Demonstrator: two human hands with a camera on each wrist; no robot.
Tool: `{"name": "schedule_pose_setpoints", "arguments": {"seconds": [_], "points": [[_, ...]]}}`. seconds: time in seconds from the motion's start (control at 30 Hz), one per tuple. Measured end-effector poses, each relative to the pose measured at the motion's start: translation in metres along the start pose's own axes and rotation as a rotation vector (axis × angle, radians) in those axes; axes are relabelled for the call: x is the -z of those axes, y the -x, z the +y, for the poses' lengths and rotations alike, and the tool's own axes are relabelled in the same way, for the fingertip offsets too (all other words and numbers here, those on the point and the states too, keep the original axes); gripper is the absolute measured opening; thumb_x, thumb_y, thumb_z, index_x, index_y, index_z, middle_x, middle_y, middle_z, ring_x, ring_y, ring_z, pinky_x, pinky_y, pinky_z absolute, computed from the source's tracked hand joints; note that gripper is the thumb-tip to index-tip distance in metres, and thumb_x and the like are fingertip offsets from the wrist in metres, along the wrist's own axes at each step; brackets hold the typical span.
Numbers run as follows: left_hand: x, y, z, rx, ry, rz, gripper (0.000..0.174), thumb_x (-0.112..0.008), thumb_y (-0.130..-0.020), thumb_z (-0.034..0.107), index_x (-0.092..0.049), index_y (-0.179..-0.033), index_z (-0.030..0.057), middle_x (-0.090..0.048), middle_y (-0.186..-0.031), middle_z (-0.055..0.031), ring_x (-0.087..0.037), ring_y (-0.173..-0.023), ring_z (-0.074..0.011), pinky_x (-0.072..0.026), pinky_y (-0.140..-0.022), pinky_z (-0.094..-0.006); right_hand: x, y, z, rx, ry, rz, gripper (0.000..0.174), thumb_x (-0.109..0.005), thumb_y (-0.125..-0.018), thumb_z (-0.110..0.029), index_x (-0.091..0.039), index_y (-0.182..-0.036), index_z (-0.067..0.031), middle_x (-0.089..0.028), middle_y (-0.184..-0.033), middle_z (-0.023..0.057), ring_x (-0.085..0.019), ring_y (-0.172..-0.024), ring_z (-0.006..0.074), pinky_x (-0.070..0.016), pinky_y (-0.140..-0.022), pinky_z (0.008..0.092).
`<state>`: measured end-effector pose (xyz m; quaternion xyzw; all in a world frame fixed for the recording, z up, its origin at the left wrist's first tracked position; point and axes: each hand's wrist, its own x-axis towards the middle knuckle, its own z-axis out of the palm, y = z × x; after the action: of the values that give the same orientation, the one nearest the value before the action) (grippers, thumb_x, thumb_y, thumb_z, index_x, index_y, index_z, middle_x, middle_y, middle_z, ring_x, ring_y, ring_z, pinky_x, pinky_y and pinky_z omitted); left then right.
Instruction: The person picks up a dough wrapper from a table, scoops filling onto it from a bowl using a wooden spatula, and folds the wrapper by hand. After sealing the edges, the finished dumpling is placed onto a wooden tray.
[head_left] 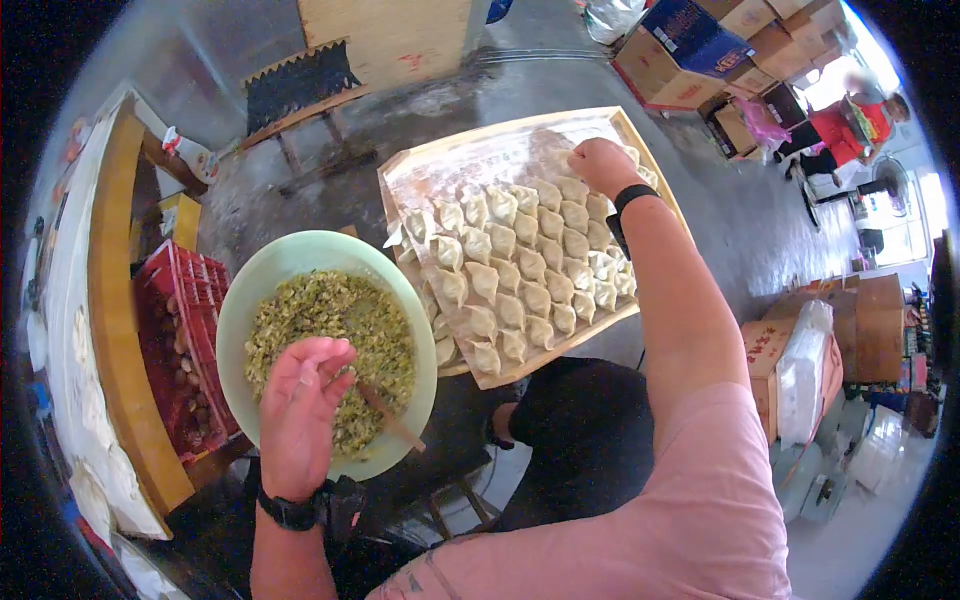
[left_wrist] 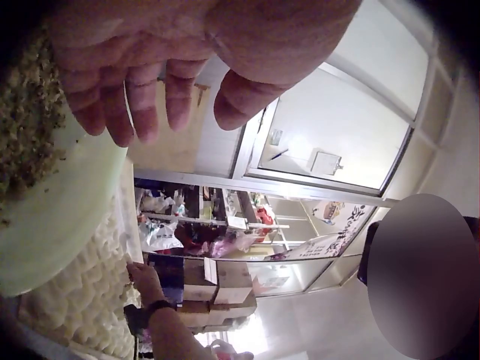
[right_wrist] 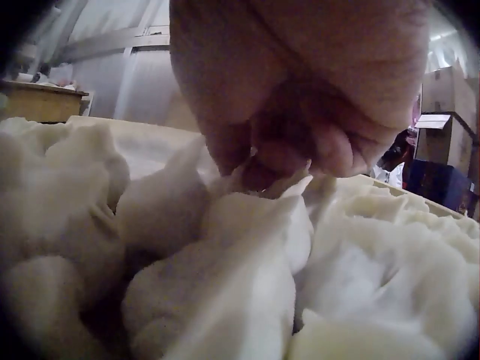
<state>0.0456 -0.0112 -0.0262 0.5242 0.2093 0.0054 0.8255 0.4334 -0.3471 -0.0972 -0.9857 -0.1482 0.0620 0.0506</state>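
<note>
My left hand is over the near side of a pale green bowl of chopped green filling; its fingers are loosely bent, holding nothing, and in the left wrist view they hang apart. A wooden stick leans in the bowl beside it. At the far right part of a floured wooden tray, my right hand has curled fingers pinching the top of a white dumpling. Rows of dumplings cover much of the tray. The palm hides part of the pinch.
On the left stand a red crate and a wood-edged table with pale dough pieces. Cardboard boxes are stacked beyond the tray. A person in red is at the far right, near a fan.
</note>
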Motion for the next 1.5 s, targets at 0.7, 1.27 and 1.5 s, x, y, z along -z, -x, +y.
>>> {"name": "schedule_pose_setpoints", "arguments": {"seconds": [0.7, 1.27, 1.5], "points": [[0.15, 0.079, 0.113, -0.759, -1.153, 1.015, 0.023, -0.067, -0.087, 0.007, -0.064, -0.109, 0.0029, -0.066, -0.103, -0.0153, -0.063, -0.101, -0.0296, -0.0489, -0.092, -0.0383, 0.041, 0.235, -0.25, 0.962, -0.146, -0.193, 0.032, -0.074, -0.079, -0.017, -0.07, -0.11, -0.0082, -0.066, -0.087, 0.0114, -0.064, -0.085, 0.0333, -0.0518, -0.073, 0.0453], [0.277, 0.137, 0.108, -0.425, -1.512, 1.376, 0.009, -0.072, -0.073, 0.012, -0.067, -0.078, 0.006, -0.064, -0.088, -0.0133, -0.06, -0.089, -0.0359, -0.0487, -0.082, -0.046, 0.034, 0.269, -0.3, 1.0, 0.09, -0.291, 0.041, -0.077, -0.077, -0.022, -0.068, -0.115, -0.0083, -0.066, -0.084, 0.0117, -0.064, -0.085, 0.0334, -0.0516, -0.075, 0.0454], [0.312, 0.152, 0.108, -0.298, -0.729, 1.272, 0.015, -0.071, -0.082, 0.016, -0.072, -0.088, 0.0022, -0.069, -0.087, -0.0136, -0.066, -0.076, -0.0215, -0.0511, -0.072, -0.0297, 0.033, 0.269, -0.305, 0.947, 0.088, -0.336, 0.044, -0.076, -0.077, -0.022, -0.068, -0.118, -0.0093, -0.067, -0.087, 0.0125, -0.064, -0.085, 0.0338, -0.0529, -0.076, 0.0447]]}}
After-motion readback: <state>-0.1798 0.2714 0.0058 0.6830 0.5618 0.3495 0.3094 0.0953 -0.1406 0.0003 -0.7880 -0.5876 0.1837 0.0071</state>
